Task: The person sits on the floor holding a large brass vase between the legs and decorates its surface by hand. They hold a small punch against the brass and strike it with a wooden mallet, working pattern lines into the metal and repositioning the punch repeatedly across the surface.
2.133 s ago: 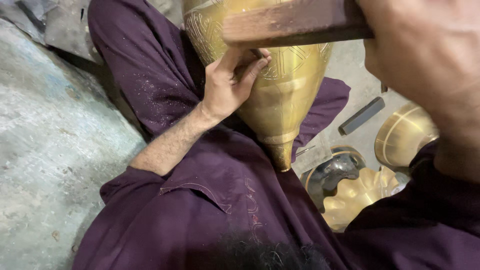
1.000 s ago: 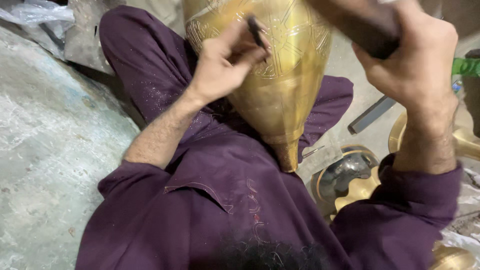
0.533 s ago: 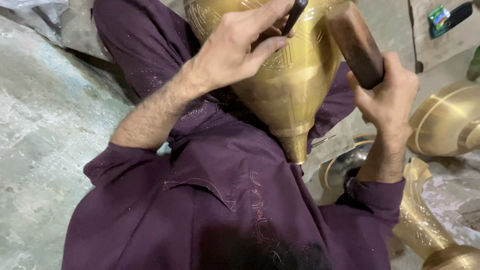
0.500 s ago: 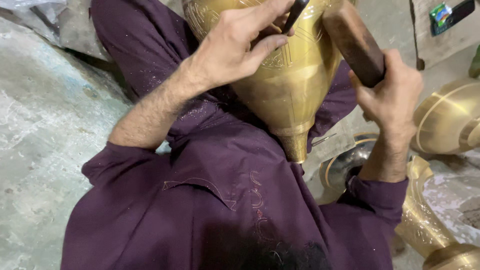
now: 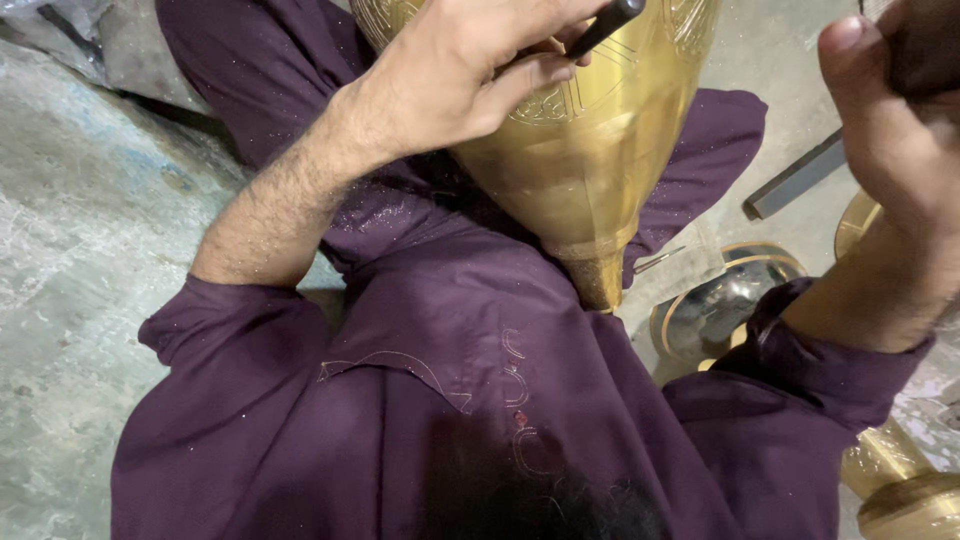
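A dark chisel (image 5: 610,20) is pinched in the left hand (image 5: 470,75) against the engraved brass vase (image 5: 590,140), lying across the lap. At 2 o'clock, a dark handle (image 5: 925,45) is clenched by the right hand (image 5: 885,130).

Glossy engraved brass vessel (image 5: 590,150), matt purple cloth garment (image 5: 420,380), rough concrete floor (image 5: 80,250)

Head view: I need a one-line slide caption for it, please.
Left hand holds a dark punch on an engraved brass vessel; right hand is raised.
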The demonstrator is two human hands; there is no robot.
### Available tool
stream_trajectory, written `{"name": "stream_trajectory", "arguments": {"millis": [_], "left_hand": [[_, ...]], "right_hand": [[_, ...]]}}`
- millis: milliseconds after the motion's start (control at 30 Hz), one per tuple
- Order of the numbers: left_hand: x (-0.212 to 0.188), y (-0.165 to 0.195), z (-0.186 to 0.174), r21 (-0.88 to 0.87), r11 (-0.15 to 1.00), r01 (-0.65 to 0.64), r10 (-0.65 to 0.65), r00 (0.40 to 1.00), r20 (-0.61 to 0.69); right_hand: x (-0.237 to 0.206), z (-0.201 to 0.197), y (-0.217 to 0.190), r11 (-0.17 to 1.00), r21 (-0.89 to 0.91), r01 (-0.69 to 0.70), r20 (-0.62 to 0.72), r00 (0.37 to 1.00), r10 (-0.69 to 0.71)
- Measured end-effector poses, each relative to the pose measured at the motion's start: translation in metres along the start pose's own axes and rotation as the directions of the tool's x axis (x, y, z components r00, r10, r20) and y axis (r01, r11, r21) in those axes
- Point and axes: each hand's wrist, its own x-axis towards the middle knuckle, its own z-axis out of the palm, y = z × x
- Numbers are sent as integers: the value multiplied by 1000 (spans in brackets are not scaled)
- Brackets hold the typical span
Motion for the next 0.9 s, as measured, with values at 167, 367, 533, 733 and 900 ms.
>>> {"name": "stream_trajectory", "arguments": {"millis": [167, 367, 533, 733, 900], "left_hand": [[0, 0, -3, -16, 999, -50, 51, 998, 24], [0, 4, -3, 14, 997, -72, 71, 997, 33], [-5, 5, -1, 48, 999, -22, 22, 1000, 3], [-15, 7, 5, -25, 999, 29, -30, 998, -54], [-26, 8, 13, -20, 999, -29, 25, 980, -196]], "right_hand": [[0, 6, -1, 1000, 1, 11, -18, 1000, -11], [-1, 6, 0, 1000, 16, -5, -59, 998, 5], [10, -3, -5, 998, 8, 64, -19, 998, -63], [24, -11, -6, 998, -25, 49, 55, 997, -48], [26, -15, 9, 995, -96, -33, 135, 990, 46]]}}
